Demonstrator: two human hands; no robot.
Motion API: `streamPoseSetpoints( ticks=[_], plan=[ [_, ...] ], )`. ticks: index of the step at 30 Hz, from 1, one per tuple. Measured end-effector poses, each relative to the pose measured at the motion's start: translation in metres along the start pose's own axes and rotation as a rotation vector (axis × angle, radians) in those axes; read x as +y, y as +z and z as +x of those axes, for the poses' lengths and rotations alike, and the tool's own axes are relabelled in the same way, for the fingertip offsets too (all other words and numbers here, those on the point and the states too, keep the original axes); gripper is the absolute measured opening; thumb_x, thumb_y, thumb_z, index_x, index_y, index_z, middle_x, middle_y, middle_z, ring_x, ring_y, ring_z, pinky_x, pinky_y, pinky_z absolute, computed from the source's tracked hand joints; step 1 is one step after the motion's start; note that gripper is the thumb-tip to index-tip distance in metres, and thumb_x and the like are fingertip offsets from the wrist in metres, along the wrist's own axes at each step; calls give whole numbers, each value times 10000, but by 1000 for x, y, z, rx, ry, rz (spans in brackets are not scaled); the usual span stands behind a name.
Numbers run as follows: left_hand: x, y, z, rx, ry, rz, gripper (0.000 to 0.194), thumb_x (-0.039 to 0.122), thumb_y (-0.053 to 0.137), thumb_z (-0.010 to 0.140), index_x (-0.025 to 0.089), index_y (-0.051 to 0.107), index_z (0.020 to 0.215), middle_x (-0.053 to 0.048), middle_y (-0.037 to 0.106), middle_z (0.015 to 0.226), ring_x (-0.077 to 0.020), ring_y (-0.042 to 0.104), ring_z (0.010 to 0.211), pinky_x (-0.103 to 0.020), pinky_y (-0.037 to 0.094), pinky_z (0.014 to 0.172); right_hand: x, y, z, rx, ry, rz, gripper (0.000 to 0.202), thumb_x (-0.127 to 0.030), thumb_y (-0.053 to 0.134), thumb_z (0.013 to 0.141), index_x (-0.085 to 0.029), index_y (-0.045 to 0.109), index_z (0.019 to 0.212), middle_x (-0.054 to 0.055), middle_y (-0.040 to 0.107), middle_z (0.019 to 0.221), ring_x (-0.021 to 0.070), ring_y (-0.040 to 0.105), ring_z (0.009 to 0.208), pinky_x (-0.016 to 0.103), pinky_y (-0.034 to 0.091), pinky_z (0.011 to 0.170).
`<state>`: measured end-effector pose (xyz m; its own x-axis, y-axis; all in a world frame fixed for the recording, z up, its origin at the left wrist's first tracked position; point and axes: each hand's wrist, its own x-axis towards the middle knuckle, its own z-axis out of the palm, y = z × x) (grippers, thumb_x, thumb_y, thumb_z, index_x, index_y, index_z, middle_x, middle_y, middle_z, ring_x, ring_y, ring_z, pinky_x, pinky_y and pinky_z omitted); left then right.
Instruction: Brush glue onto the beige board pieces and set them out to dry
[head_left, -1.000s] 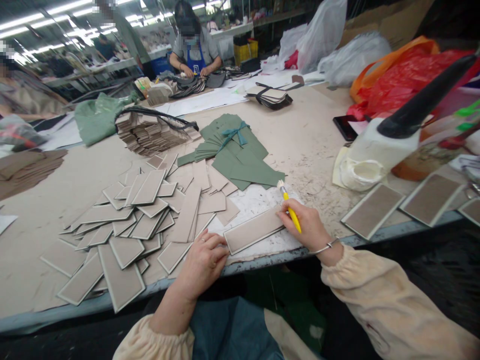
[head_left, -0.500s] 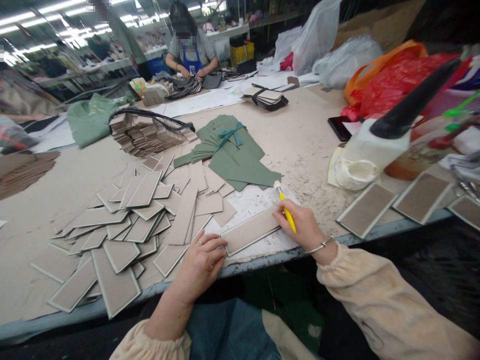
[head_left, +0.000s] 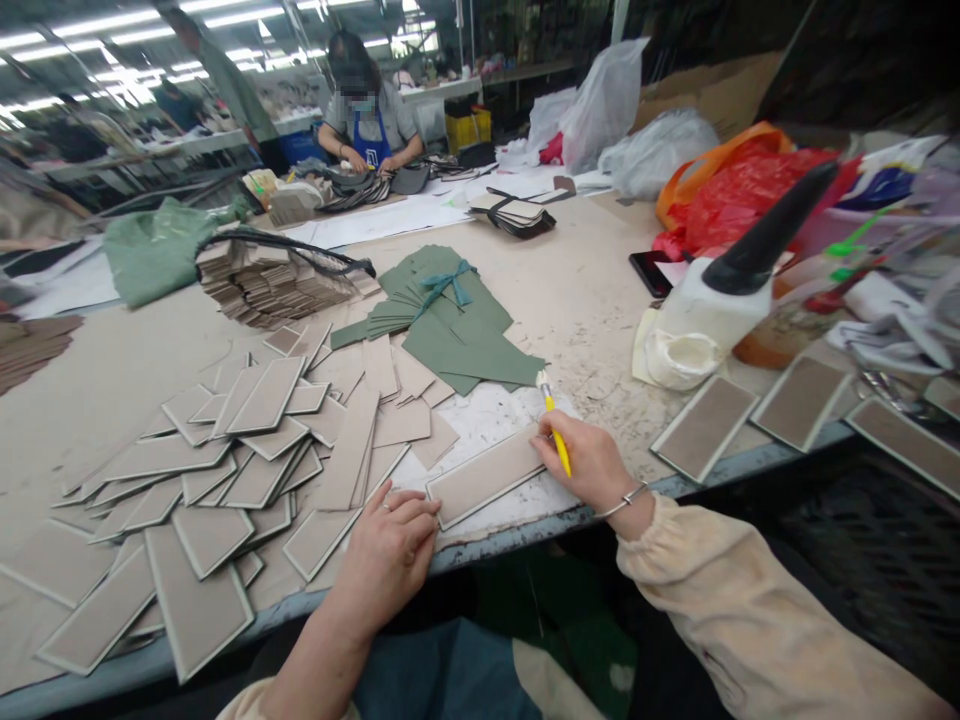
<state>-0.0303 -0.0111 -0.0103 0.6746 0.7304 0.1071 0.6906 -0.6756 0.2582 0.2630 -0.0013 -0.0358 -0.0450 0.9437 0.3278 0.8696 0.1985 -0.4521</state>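
A long beige panel with a pale edge lies near the table's front edge. My left hand rests at its left end, fingertips on the panel's corner, fingers loosely spread. At the other end my right hand is closed around a yellow brush, bristles pointing up and away, fingertips touching the panel. Just beyond the bristles is a fanned stack of green sheets tied with a teal strip. Many beige panels with pale edges are heaped left of my left hand, beside plain beige strips.
White bottle with black nozzle, phone and red bag stand on the right. More panels overlap the right front edge. A tied bundle of beige pieces lies at the back left. Across the table, a person handles dark pieces.
The camera view has shifted, so the table's things appear slightly further left. Both hands keep nearly the same places at the panel, and the brush is still in my right hand.
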Motion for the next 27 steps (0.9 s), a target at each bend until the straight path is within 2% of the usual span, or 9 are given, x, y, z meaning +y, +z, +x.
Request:
streamPoseSetpoints(
  ticks=[11, 14, 16, 19, 22, 24, 27],
  plan=[
    [4, 1, 1, 5, -29, -3, 164, 215, 511, 868, 244, 645, 778, 17, 715, 1016, -219, 610, 1019, -555, 325, 1051, -1, -1, -1, -3, -16, -138, 48, -236, 542, 840, -213, 550, 882, 32, 644, 796, 182, 586, 725, 274, 376, 629],
    [4, 1, 1, -7, -28, 4, 173, 227, 502, 878, 248, 657, 803, 12, 715, 1012, -218, 608, 1023, -543, 327, 1055, -5, -5, -2, 41, -54, -190, 59, -233, 523, 863, -197, 565, 884, 59, 641, 819, 201, 579, 789, 289, 401, 678],
    [4, 1, 2, -15, -21, 18, 182, 226, 492, 887, 251, 662, 826, 8, 716, 1013, -217, 606, 1029, -534, 328, 1055, -13, -4, -4, 39, -122, -138, 88, -216, 484, 891, -187, 567, 884, 73, 640, 843, 203, 576, 834, 300, 427, 731],
    [1, 5, 1, -15, 4, 44, 176, 229, 494, 889, 261, 663, 853, 7, 716, 1014, -217, 613, 1019, -525, 343, 1042, -34, 5, -13, -45, -305, 61, 98, -250, 498, 902, -179, 557, 935, 102, 635, 984, 205, 571, 977, 320, 456, 846],
    [-3, 9, -1, -8, 17, 63, 155, 234, 512, 882, 270, 660, 855, 12, 716, 1004, -221, 617, 1015, -520, 360, 1026, -54, 21, -25, -171, -444, 163, 271, -392, 604, 849, -174, 546, 1000, 138, 601, 1139, 246, 516, 1164, 387, 415, 992],
    [-4, 10, -1, -12, 14, 62, 155, 232, 515, 882, 270, 657, 832, 15, 714, 1000, -220, 617, 1019, -516, 361, 1026, -59, 30, -30, -225, -449, 162, 383, -467, 643, 811, -172, 542, 1034, 162, 565, 1234, 272, 467, 1247, 434, 360, 1058],
    [-5, 10, 0, -23, 1, 35, 172, 224, 503, 887, 263, 651, 809, 10, 710, 990, -215, 614, 1018, -513, 356, 1030, -52, 33, -33, -244, -364, 148, 466, -499, 680, 772, -166, 539, 1067, 190, 531, 1301, 291, 402, 1319, 477, 315, 1094]
  ],
)
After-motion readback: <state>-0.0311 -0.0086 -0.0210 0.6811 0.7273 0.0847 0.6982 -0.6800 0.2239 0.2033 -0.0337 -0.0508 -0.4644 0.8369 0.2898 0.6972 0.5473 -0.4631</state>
